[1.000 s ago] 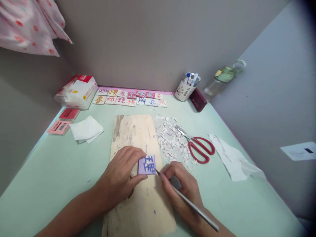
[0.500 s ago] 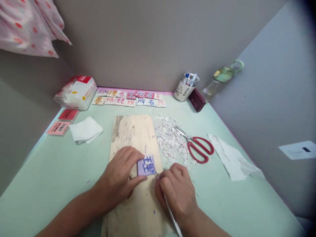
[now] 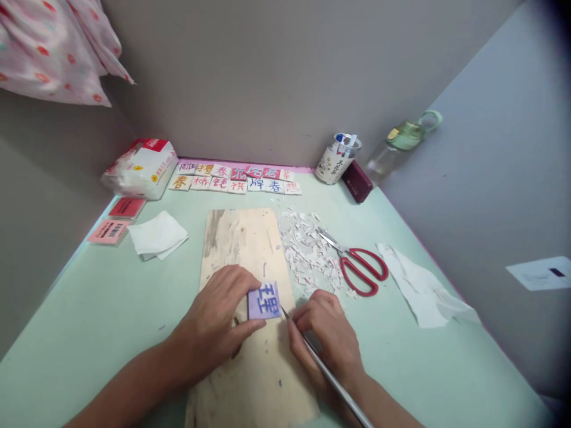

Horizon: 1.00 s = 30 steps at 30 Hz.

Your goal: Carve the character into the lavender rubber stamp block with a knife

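A small lilac square block [image 3: 256,304] with a dark blue raised character lies on the wooden board [image 3: 238,238]. My left hand [image 3: 225,309] grips the block at its left side, thumb along the near edge and fingers at the far edge. In my right hand [image 3: 328,339] is a slim metal carving knife [image 3: 332,378], held like a pen. Its pointed tip is beside the block's right edge; whether it touches I cannot tell. Small purple shavings dot the board.
Pale scraps [image 3: 307,252] and red-handled scissors [image 3: 363,270] lie right of the board. Two rows of character tiles [image 3: 218,183] line the back. Around them are a tissue pack [image 3: 149,172], a can [image 3: 332,163], a bottle [image 3: 388,154], a folded tissue [image 3: 158,233] and a crumpled tissue [image 3: 422,291].
My right hand has rolled outward, and the knife's rear end has swung to the right. The tip stays near the block's right edge. My left hand keeps its hold.
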### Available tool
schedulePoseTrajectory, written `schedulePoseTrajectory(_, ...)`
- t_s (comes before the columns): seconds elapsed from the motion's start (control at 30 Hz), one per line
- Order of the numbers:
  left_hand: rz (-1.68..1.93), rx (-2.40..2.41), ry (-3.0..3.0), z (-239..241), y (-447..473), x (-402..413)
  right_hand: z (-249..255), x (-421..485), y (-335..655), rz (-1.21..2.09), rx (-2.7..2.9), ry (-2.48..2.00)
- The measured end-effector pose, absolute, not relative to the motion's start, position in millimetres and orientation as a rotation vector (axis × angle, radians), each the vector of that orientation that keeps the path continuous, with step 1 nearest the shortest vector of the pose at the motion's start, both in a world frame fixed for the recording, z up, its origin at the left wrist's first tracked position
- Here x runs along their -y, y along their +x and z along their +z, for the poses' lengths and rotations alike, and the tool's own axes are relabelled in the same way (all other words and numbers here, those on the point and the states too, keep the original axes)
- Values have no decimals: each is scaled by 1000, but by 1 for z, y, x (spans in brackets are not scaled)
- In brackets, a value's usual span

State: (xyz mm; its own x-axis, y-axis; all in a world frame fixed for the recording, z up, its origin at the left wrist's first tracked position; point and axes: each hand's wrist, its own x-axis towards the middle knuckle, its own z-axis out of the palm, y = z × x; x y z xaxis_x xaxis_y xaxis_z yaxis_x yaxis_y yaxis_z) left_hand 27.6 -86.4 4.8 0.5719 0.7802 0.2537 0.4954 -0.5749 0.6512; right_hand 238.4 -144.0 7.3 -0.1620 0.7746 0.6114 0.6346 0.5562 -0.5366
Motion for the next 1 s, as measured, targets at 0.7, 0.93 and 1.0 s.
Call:
schedulePoseTrajectory(0.7,748,-993,2334,5,28,88,15,146,233,-74,2108,-1166)
schedulePoseTrajectory(0.93,753,-1000,2323,4,28,88,10,143,237,-23,2064,-1208)
schedulePoseTrajectory(1.0,757,-999,2319,4,28,88,10,142,237,-19,2060,-1217)
